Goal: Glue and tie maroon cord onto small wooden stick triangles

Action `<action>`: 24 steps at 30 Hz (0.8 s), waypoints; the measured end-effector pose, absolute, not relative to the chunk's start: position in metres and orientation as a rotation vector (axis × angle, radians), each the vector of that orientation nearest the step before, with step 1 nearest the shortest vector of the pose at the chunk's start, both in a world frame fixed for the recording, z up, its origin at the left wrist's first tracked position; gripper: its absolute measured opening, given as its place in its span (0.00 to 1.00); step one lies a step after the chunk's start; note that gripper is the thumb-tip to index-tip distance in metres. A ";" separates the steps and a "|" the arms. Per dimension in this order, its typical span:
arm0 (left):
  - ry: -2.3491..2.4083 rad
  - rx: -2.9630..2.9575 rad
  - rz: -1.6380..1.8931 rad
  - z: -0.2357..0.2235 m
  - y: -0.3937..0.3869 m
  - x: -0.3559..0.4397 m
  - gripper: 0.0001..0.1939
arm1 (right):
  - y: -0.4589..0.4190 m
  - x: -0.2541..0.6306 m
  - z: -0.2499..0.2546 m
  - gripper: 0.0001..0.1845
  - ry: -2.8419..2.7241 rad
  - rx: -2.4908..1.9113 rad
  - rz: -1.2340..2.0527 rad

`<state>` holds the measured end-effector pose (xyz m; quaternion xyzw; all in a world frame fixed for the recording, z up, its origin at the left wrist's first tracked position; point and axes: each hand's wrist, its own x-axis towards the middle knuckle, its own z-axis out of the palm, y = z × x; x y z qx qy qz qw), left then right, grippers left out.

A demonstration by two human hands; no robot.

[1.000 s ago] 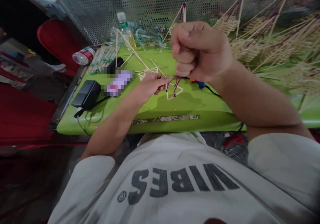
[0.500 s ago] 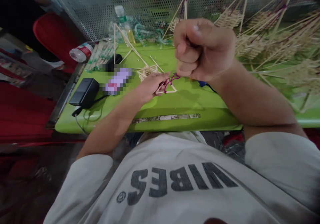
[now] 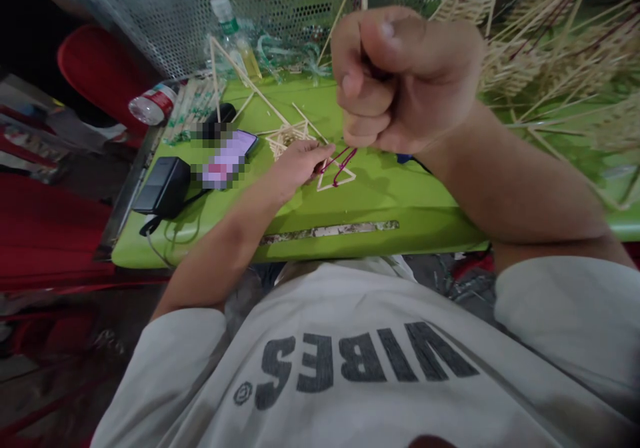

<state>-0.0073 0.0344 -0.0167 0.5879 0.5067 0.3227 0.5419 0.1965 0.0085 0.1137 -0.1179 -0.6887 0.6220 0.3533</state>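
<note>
My right hand (image 3: pixel 407 78) is raised over the table, its fingers curled into a fist. Strands of purple string (image 3: pixel 345 158) run up under it; the upper ends are hidden by the fist. Below hangs a small triangle of thin wooden sticks (image 3: pixel 345 180), tied with the same string near its sides. My left hand (image 3: pixel 300 159) is closed at the triangle's upper left edge, thumb and fingers pinched together. Just behind the left hand lies a stacked lattice of wooden sticks (image 3: pixel 287 138), with longer sticks (image 3: pixel 250 81) joined to it and rising at the back left.
On the green table (image 3: pixel 370 201) stand a black box-shaped adapter (image 3: pixel 163 185) with a cable, a phone (image 3: pixel 230 158), wrapped stick bundles (image 3: pixel 187 108) and two bottles (image 3: pixel 153 103). Several finished-looking stick-and-string frames (image 3: pixel 530 81) crowd the right. A perforated metal panel (image 3: pixel 150 21) backs the table.
My right fist has come a little up and closer to the camera. The left fingers have shifted toward the triangle's upper left edge, so more of the triangle shows.
</note>
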 end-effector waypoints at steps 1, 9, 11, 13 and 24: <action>1.215 1.428 0.790 -0.018 0.036 -0.007 0.24 | 0.009 0.196 0.111 0.29 -1.757 -0.290 1.605; 1.044 1.665 1.148 -0.012 0.032 -0.007 0.16 | 0.023 0.187 0.093 0.22 -1.692 -0.373 1.564; 0.988 1.688 1.152 -0.003 0.022 -0.009 0.16 | 0.024 0.185 0.090 0.24 -1.684 -0.309 1.547; 0.978 1.716 1.089 0.007 0.013 -0.010 0.16 | 0.022 0.184 0.090 0.23 -1.664 -0.275 1.554; 0.973 1.906 1.094 0.014 0.002 -0.015 0.17 | 0.017 0.177 0.090 0.20 -1.729 -0.327 1.539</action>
